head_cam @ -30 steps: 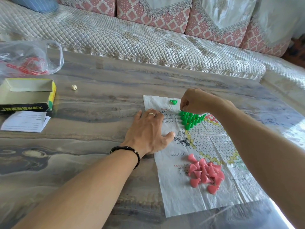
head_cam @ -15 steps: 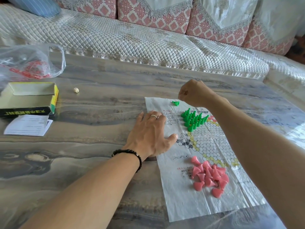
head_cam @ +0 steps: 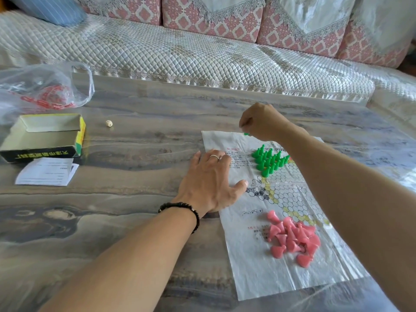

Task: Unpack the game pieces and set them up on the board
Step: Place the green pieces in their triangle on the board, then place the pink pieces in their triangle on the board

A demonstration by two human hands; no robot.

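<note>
Green pawn (head_cam: 246, 133), the stray one lying at the board's far edge, is now under the curled fingertips of the right hand (head_cam: 261, 124); only a sliver of green shows below the knuckles. A second ago that hand hovered over the standing green pieces (head_cam: 269, 160), then it rose and moved toward twelve o'clock to reach the loose pawn. Whether the fingers already pinch it or merely touch it cannot be told from this single head view.

The left hand (head_cam: 210, 183) has not moved: it lies flat with fingers straight and spread, pressing the nine o'clock edge of the board sheet (head_cam: 247, 262) against the table (head_cam: 135, 199), holding nothing. The green cluster stands upright in a tight triangle at the board's twelve o'clock corner, just beside the right wrist. The pink pieces (head_cam: 292, 238) lie tumbled in a heap toward six o'clock, none upright.

At ten o'clock from the board sit the open box (head_cam: 45, 140), a folded leaflet (head_cam: 47, 171) just in front of it, a small die (head_cam: 109, 123), and a clear bag (head_cam: 40, 93) with red pieces inside.

By my reading, the green set is one pawn short of done; the pink heap and the bagged red ones remain to be placed.
</note>
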